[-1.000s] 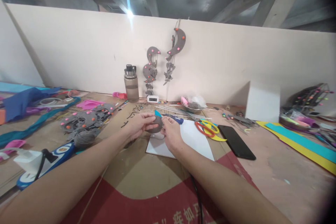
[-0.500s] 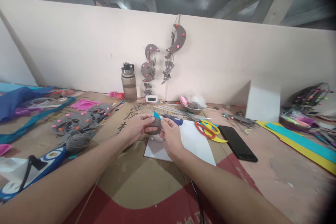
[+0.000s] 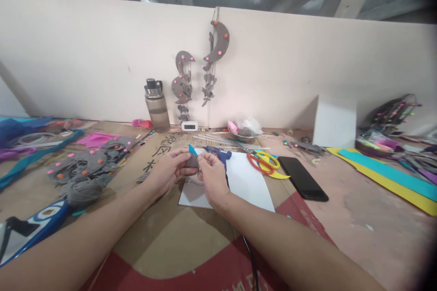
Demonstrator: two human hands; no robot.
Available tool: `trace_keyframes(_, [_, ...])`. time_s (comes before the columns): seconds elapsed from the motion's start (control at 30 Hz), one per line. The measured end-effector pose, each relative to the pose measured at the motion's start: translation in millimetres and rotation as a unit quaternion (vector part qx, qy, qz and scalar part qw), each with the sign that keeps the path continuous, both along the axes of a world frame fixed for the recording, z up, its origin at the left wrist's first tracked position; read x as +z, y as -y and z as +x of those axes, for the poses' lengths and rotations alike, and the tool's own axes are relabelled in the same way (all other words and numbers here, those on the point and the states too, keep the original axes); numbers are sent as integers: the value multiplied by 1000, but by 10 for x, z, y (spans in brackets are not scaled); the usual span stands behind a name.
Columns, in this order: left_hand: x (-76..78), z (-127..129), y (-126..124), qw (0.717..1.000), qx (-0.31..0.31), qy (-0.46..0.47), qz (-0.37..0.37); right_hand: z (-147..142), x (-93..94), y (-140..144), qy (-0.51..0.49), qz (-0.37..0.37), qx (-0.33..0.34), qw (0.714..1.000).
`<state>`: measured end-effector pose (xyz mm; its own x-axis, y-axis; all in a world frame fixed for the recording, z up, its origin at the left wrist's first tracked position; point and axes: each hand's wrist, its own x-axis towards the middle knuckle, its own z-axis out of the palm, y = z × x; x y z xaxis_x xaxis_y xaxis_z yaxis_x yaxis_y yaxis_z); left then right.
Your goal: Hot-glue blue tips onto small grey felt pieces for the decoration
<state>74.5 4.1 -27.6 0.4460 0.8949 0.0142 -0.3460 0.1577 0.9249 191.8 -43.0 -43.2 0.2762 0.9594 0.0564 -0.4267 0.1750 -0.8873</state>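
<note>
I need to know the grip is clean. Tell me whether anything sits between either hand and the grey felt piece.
Nothing visible does. The left hand and right hand both pinch the grey felt piece directly, above the white sheet.

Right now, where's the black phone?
Head view, right of centre: the black phone lies flat on the table, just right of the scissors and white sheet.
</note>
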Motion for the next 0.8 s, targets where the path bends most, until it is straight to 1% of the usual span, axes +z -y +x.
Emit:
trace_keyframes(0.07, [-2, 3, 21, 1000, 9, 2, -5, 4, 5, -1, -2, 0, 0, 1000])
trace_keyframes(0.27, [-18, 14, 61, 1000, 4, 16, -5, 13, 4, -7, -6, -4, -15, 1000])
trace_keyframes(0.5, [-38, 35, 56, 999, 39, 21, -8, -12, 4, 24, 22, -3, -1, 1000])
trace_keyframes(0.6, [-48, 30, 53, 999, 31, 15, -5, -12, 15, 30, 16, 0, 3, 1000])
trace_keyframes(0.8, [-52, 44, 82, 1000, 23, 15, 15, 14, 6, 14, -5, -5, -15, 1000])
